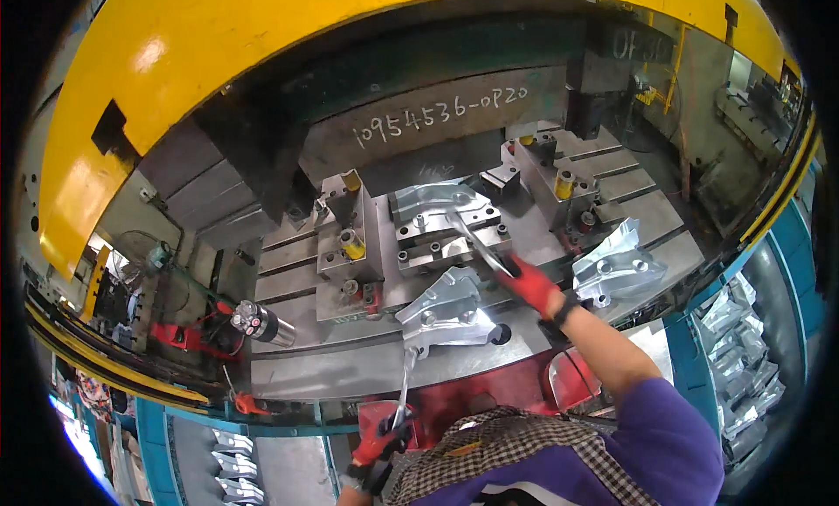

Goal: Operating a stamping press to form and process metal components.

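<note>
My right hand (530, 286), in a red and dark glove, is closed around a long silver tongs-like tool (482, 246). The tool's far end touches a shaped sheet-metal part (428, 200) lying on the die block (454, 251). Low in the view, my left hand (381, 438), gloved alike, grips a second silver tongs-like tool (405, 388). Its tip meets the lower edge of another bent sheet-metal part (447, 318) at the front of the press bed; whether it clamps the part I cannot tell. A third such part (619, 268) sits right of my right hand.
Yellow posts (352, 244) stand on blocks either side of the die. Overhead are the dark upper die (419, 126) and yellow press frame (262, 34). A silver cylinder (264, 323) stands left. Metal parts fill a right-hand bin (743, 357); several more (234, 464) lie lower left.
</note>
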